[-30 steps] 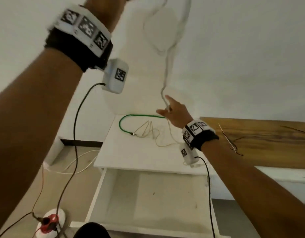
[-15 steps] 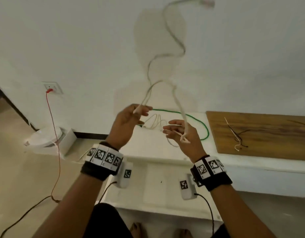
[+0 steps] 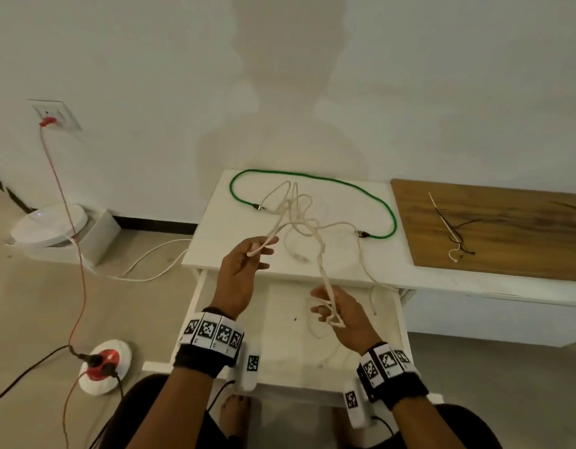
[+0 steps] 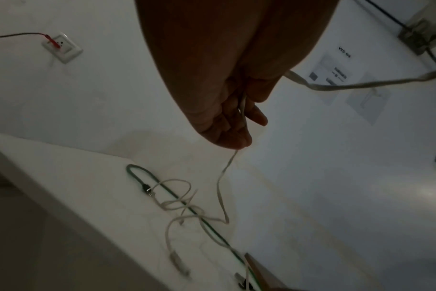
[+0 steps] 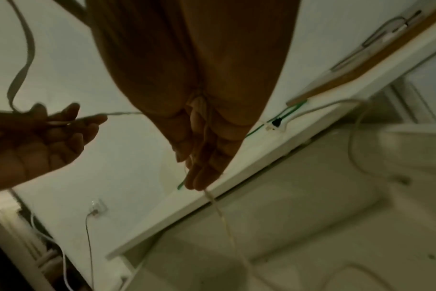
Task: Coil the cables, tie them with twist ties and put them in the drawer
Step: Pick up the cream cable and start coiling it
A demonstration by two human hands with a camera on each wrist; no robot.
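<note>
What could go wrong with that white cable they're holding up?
The white cable still looks twisted and looped between the left hand and the right hand, so coiling it now might pull a knot tight. Part of it lies across the green cable on the white table, so pulling could drag that one along or off the edge. A loose end also dangles over the open drawer and may catch on its front.

wall notices (image 4: 334, 72): print blurred | twist ties (image 3: 455, 233) (tangled): count unclear
</note>
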